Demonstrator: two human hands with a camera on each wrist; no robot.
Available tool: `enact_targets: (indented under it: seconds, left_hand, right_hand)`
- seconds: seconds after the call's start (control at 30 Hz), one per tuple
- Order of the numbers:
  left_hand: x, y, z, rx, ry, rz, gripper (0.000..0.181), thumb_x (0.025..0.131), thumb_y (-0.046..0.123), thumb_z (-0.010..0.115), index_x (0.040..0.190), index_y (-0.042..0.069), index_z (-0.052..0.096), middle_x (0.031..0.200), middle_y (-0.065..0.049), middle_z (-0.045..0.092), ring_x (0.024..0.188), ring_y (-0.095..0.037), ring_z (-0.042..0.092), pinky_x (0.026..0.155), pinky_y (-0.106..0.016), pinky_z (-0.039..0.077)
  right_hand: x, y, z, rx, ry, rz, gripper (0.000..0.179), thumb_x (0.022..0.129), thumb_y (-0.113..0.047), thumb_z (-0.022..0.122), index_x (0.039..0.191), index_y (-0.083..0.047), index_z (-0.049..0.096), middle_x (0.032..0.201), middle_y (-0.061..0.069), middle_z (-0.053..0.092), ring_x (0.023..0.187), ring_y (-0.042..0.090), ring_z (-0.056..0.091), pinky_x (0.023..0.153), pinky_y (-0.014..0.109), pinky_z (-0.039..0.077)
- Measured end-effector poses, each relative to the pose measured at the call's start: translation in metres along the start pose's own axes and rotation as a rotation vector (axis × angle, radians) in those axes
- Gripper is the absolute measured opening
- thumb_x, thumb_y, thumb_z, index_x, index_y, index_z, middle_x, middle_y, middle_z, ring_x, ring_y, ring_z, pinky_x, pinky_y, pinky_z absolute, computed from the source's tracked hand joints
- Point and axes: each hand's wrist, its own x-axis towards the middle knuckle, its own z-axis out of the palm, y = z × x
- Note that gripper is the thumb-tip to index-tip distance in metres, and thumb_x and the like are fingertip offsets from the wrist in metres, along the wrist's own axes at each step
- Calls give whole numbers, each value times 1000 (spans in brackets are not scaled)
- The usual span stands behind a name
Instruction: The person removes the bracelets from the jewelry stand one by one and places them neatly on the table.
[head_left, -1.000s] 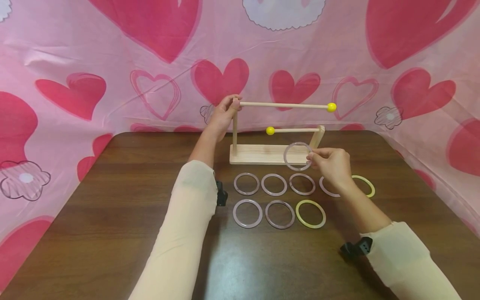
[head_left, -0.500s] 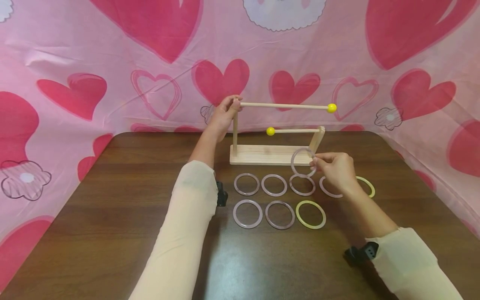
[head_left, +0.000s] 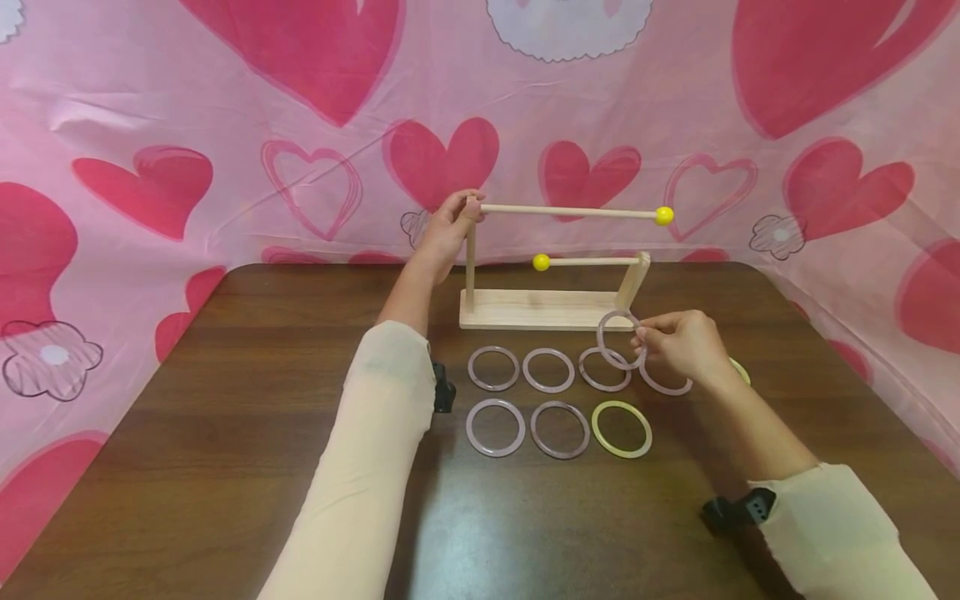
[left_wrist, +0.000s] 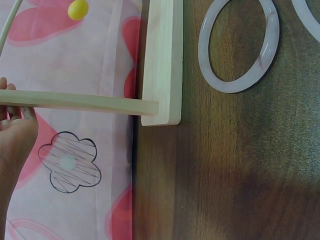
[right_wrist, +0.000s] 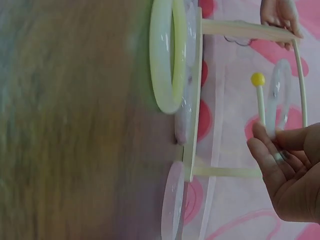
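A wooden bangle stand [head_left: 540, 310] has a long upper rod [head_left: 570, 211] and a shorter lower rod [head_left: 592, 262], each ending in a yellow ball. My left hand [head_left: 450, 229] holds the top of the stand's left post [left_wrist: 85, 101]. Thumb and fingers of my right hand [head_left: 686, 343] pinch a pale lilac bangle [head_left: 600, 335], raised upright in front of the base's right end. Both rods are bare. In the right wrist view, the held bangle [right_wrist: 271, 107] appears beside the lower rod's ball, and my fingers cover its lower edge.
Lilac bangles [head_left: 469, 369] lie flat in two rows before the stand. A yellow-green bangle [head_left: 595, 429] ends the front row; another [head_left: 741, 371] is mostly hidden behind my right wrist. A pink heart-print cloth [head_left: 315, 83] hangs behind the brown table [head_left: 300, 350].
My right hand has moved right, down and nearer to me with the pinched bangle, away from the middle of the stand's base. The left hand and the stand stay where they were.
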Motion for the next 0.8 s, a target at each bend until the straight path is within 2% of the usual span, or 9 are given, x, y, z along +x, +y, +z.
enact_targets:
  seconds: [0.2,0.5,0.8]
  left_hand:
    - [0,-1,-1,-13,-8,9,35,97,24,45,126,5,48,116,-11,53,110,-21,48,95,-30,34]
    - [0,0,-1,-24,-1,-3,35,96,24,46,125,6,49,117,-11,53,111,-21,49,95,-31,34]
    - [0,0,-1,-10,-3,6,35,96,24,46,126,6,48,119,-12,54,111,-21,49,96,-30,34]
  right_hand:
    - [-2,5,-8,22,-105,29,26,91,-1,55,103,21,58,79,20,67,61,9,65,61,33,53]
    - [-9,12,-16,-101,-186,24,23,89,-4,59,99,16,63,74,13,69,61,13,65,56,29,53]
    - [-13,23,-32,-57,-317,87,22,89,2,54,98,21,59,76,16,68,60,15,64,57,33,54]
